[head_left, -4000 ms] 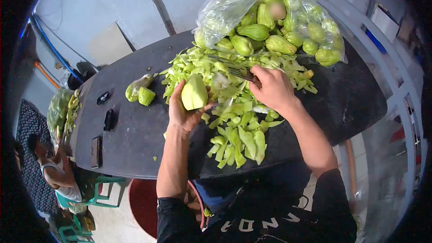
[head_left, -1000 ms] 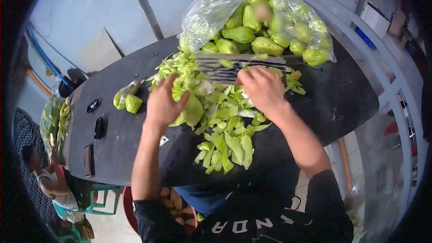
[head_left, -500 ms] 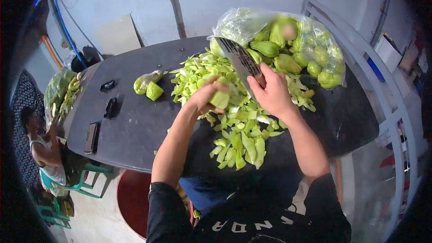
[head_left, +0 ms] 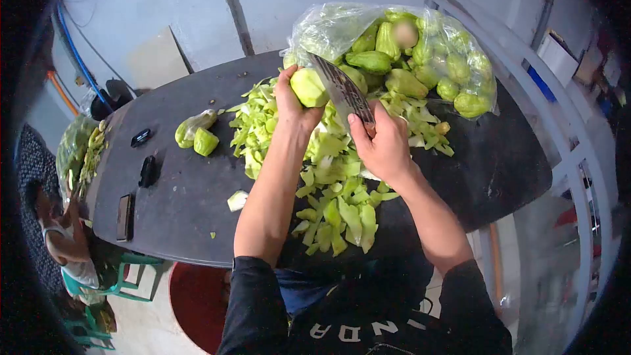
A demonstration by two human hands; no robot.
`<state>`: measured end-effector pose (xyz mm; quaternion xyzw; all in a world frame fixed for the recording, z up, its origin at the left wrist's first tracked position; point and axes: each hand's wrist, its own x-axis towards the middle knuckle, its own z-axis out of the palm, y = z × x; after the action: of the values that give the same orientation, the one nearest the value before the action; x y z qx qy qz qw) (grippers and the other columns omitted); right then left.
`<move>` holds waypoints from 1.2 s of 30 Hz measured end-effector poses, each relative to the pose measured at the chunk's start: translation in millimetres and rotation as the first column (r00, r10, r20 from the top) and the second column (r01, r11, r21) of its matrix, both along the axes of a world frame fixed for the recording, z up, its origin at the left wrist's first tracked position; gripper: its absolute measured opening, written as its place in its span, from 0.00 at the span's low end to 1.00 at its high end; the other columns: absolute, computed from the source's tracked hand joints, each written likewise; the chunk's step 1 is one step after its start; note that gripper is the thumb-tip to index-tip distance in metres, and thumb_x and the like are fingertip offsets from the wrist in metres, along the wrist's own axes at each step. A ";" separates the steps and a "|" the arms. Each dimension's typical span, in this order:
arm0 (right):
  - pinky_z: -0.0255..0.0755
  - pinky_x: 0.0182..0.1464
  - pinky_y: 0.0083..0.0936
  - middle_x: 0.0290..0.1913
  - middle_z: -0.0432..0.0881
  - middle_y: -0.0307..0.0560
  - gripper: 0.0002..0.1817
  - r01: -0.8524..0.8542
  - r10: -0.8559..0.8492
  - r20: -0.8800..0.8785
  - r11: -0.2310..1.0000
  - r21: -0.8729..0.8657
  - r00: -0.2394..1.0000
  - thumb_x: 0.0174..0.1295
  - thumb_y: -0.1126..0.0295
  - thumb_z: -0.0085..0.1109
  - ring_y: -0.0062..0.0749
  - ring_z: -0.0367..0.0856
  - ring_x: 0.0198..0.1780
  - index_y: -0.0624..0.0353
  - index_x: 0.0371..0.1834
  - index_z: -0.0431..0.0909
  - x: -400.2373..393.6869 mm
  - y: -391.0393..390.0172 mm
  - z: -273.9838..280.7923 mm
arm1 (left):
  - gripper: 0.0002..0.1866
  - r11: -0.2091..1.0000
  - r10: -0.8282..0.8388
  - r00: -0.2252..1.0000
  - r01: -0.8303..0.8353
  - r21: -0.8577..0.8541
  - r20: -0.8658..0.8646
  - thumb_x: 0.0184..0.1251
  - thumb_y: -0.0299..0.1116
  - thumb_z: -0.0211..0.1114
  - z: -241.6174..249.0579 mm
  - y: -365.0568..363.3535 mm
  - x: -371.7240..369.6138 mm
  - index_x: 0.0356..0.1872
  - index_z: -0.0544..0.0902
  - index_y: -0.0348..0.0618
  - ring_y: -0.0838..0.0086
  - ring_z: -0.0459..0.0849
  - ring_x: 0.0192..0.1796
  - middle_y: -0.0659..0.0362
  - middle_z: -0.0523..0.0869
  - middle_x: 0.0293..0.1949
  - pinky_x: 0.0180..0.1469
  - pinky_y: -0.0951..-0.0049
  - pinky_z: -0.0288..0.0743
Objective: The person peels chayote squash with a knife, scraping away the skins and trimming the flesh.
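My left hand (head_left: pixel 294 102) is wrapped round a pale green peeled chayote (head_left: pixel 309 87), above a heap of sliced green pieces (head_left: pixel 353 212). In my right hand (head_left: pixel 383 141) is the handle of a broad knife (head_left: pixel 342 92). Its blade slants up to the left, close beside the chayote. Behind the knife, a clear plastic bag (head_left: pixel 483 69) full of whole green chayotes (head_left: pixel 370 62) lies open on the dark table (head_left: pixel 190 207). One loose white-green piece (head_left: pixel 237 201) rests by my left forearm.
Two chayote pieces (head_left: pixel 206 142) and several small dark objects (head_left: pixel 125 217) lie on the table's left. A seated person (head_left: pixel 69 243) is at far left, near a bag of greens (head_left: pixel 73 148). A red tub (head_left: pixel 197 306) stands below; a metal railing (head_left: pixel 526 82) runs along the right.
My left hand has moved up and holds the chayote close to the blade. A loose piece now shows on the table by my left forearm. The view has shifted slightly.
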<state>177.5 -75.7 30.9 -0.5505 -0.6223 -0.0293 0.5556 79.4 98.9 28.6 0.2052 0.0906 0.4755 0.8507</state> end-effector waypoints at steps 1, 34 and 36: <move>0.67 0.22 0.40 0.15 0.74 0.52 0.11 0.006 -0.006 -0.005 1.000 -0.005 1.000 0.66 0.71 0.59 0.51 0.77 0.19 0.64 0.30 0.68 -0.1 -0.4 0.6 | 0.17 1.000 -0.006 1.000 0.006 -0.005 -0.005 0.67 0.43 0.53 2.5 -3.3 1.5 0.47 0.78 0.43 0.59 0.82 0.46 0.52 0.83 0.43 0.52 0.56 0.78; 0.69 0.21 0.41 0.17 0.76 0.53 0.11 0.031 -0.031 -0.001 0.999 -0.034 1.000 0.65 0.73 0.58 0.51 0.81 0.20 0.64 0.31 0.66 -6.7 -1.8 -4.1 | 0.14 0.988 0.041 0.990 -0.019 0.156 -0.139 0.67 0.44 0.52 27.1 -47.5 6.1 0.40 0.78 0.46 0.66 0.84 0.36 0.59 0.84 0.33 0.44 0.63 0.79; 0.70 0.23 0.43 0.17 0.76 0.55 0.11 -0.005 0.005 0.002 1.000 -0.025 1.000 0.66 0.72 0.58 0.54 0.81 0.21 0.64 0.32 0.67 -3.9 -2.9 -3.5 | 0.14 0.990 0.048 0.988 -0.027 0.141 -0.145 0.67 0.45 0.52 26.2 -49.3 7.4 0.41 0.78 0.46 0.66 0.84 0.36 0.59 0.84 0.33 0.44 0.62 0.79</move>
<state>173.6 -78.6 27.3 -0.5558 -0.6246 -0.0207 0.5483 86.8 49.6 54.8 0.2970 0.1241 0.4800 0.8160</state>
